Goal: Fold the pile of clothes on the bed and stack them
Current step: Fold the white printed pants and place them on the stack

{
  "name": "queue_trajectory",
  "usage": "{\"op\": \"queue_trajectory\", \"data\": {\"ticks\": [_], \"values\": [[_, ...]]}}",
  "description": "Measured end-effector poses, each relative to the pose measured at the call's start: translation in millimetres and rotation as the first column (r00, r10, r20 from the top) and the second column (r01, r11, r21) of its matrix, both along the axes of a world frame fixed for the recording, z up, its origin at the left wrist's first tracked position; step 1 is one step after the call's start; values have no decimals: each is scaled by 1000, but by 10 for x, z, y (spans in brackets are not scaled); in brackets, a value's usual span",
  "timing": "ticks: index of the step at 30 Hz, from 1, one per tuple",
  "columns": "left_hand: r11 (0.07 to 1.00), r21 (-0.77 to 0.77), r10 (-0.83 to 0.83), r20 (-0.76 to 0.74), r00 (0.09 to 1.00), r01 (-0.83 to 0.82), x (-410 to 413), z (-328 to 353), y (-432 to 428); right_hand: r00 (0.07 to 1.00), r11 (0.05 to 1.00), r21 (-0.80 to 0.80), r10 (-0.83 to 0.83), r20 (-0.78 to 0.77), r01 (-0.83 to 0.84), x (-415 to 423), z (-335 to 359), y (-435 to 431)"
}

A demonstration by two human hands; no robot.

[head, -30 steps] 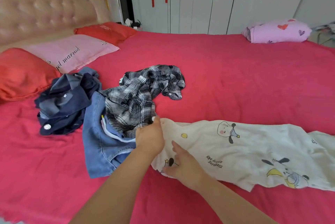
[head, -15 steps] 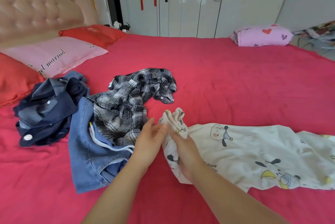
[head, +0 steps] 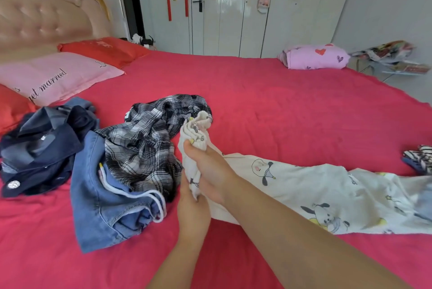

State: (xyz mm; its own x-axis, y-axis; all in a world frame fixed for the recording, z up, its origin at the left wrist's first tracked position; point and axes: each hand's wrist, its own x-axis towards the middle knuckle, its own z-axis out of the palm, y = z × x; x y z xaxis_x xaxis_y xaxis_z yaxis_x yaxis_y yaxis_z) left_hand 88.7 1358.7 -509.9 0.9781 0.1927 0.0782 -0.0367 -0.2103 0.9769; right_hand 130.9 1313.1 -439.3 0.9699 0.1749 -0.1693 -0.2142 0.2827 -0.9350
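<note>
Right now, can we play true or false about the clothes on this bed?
1. Both the left hand and the right hand grip the white cartoon garment. True.
2. The plaid shirt lies partly on the blue denim garment. True.
3. The plaid shirt is neatly folded. False: it lies crumpled.
4. The purple heart bundle touches the pink pillow. False: the purple heart bundle sits far across the bed from the pink pillow.
</note>
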Motion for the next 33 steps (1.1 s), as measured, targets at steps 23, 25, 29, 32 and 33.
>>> {"op": "queue_trajectory", "data": {"ticks": [23,25,29,32,33], "values": [[596,762,-450,57,891,252,-281,-251,-251,964,912,316,-228,-140,261,-574,-65,-1603],[460,847,-448,-39,893,268,-298,-361,-257,879,885,171,-373,-297,433,-755,-319,-1877],[471,791,-444,-171,880,391,-367,-452,-226,696,815,-57,-528,-486,577,-989,-771,-2214],[469,797,-419,-179,890,381,-367,-408,-254,719,819,-172,-566,-403,548,-945,-775,-2251],[450,811,-411,-184,893,374,-351,-404,-265,727,806,-217,-591,-348,551,-902,-757,-2261]]}}
